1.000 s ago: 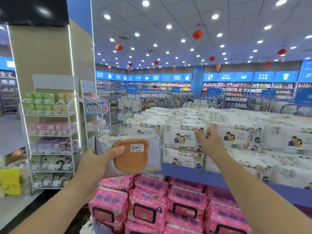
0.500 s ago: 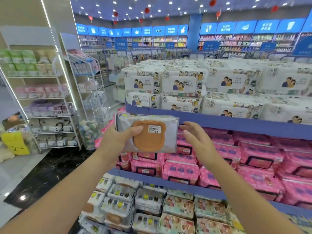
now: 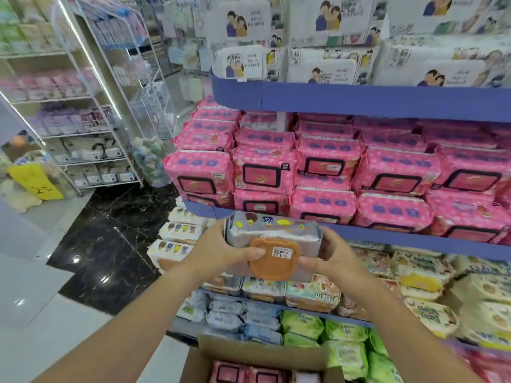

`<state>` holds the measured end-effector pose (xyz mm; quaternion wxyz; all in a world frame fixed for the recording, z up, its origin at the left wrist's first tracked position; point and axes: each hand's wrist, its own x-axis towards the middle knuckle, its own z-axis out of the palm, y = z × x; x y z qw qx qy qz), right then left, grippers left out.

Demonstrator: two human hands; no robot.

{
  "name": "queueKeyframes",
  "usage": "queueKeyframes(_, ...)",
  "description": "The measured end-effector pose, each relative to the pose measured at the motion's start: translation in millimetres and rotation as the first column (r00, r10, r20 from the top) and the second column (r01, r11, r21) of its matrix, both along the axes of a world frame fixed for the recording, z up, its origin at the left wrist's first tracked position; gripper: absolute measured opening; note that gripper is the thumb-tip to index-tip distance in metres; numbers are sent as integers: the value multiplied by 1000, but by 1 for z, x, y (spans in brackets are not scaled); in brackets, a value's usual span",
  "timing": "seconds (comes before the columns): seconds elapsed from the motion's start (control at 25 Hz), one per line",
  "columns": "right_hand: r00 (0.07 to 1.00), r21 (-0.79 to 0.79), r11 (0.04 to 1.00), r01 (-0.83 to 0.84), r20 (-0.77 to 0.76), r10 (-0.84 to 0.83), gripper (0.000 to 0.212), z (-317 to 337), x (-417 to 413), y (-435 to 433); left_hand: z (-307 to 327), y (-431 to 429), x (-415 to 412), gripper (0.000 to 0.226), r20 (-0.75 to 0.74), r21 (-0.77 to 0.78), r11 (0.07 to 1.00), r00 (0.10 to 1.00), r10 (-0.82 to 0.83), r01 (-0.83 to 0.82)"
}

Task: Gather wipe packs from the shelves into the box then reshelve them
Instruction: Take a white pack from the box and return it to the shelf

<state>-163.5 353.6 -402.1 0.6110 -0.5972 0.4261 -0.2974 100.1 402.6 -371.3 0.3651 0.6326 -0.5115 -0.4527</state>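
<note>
Head camera: my left hand (image 3: 221,252) and right hand (image 3: 334,258) both grip the grey wipe pack (image 3: 273,230), with the cardboard box (image 3: 260,352) at six o'clock.

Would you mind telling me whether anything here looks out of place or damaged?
Nothing stands out: pink packs sit stacked on their shelf; left hand and right hand hold the grey pack, which looks intact.

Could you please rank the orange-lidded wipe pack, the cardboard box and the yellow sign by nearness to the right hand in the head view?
1. Orange-lidded wipe pack: gripped by the right hand.
2. Cardboard box: below, bottom centre.
3. Yellow sign: far left, across the floor.
</note>
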Motion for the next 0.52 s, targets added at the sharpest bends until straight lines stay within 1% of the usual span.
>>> queueKeyframes(0.04, 1000, 40, 999, -6, -20, 7, 75, -25, 5, 6, -19, 5, 8, 62, 34, 60, 998, 999, -35, 33)
queueKeyframes(0.08, 1000, 78, 997, -11, -26, 13, 79, -49, 12, 11, -40, 8, 15, 67, 71, 116, 992, 996, -54, 46)
queueKeyframes(0.16, 997, 168, 986, -3, -77, 16, 80, -96, 24, 19, -89, 14, 29, 97, 144, 186, 982, 987, -73, 46)
queueKeyframes(0.2, 994, 194, 981, -6, -107, 28, 87, -120, 29, 20, -111, 14, 35, 104, 168, 201, 978, 982, -88, 53)
queueKeyframes(0.28, 985, 192, 981, -27, -163, 59, 96, -163, 39, 13, -150, 7, 47, 106, 212, 227, 970, 968, -131, 81)
queueKeyframes(0.32, 979, 173, 984, -32, -190, 66, 95, -176, 44, 6, -163, 0, 51, 106, 240, 235, 966, 957, -162, 105)
queueKeyframes(0.4, 972, 143, 989, -24, -226, 57, 81, -191, 53, -16, -187, -23, 59, 102, 328, 207, 965, 918, -223, 160)
queueKeyframes(0.44, 969, 125, 992, -27, -239, 57, 78, -199, 55, -29, -196, -36, 61, 97, 381, 191, 964, 891, -248, 187)
queueKeyframes(0.52, 968, 44, 999, -21, -251, 31, 82, -216, 61, -55, -220, -63, 65, 95, 445, 128, 970, 862, -242, 207)
